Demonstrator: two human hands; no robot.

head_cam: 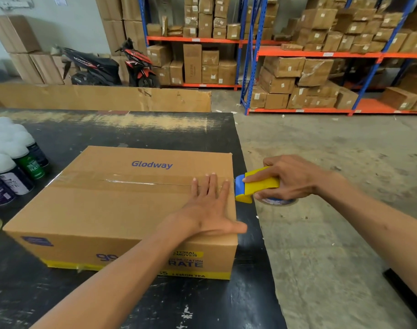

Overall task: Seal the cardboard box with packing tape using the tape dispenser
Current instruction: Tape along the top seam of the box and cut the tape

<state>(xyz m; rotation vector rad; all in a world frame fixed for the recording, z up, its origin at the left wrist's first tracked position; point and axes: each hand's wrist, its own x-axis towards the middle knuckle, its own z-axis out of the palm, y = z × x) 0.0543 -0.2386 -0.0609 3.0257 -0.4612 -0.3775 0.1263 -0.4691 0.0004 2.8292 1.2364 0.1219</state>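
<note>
Cardboard box sits on the black table, close to the table's right edge, and I take it as my landmark. My left hand lies flat on the box top near its right end, fingers stretched out and slightly spread, their tips resting on the strip of clear packing tape that runs along the centre seam; the thumb reaches toward the box's right edge. That hand grips nothing, it only presses on the lid. My right hand is just off the right side of the box, level with the seam, fingers curled tight around the yellow and blue tape dispenser. The dispenser's blue front end is right at the box's upper right edge; whether it touches the cardboard I cannot tell. Part of the tape roll shows below my right palm. To the left of the box stand several spray cans with white caps, clustered together and apart from it. Beyond the box, past the table's far edge, a long cardboard sheet stands upright.
</note>
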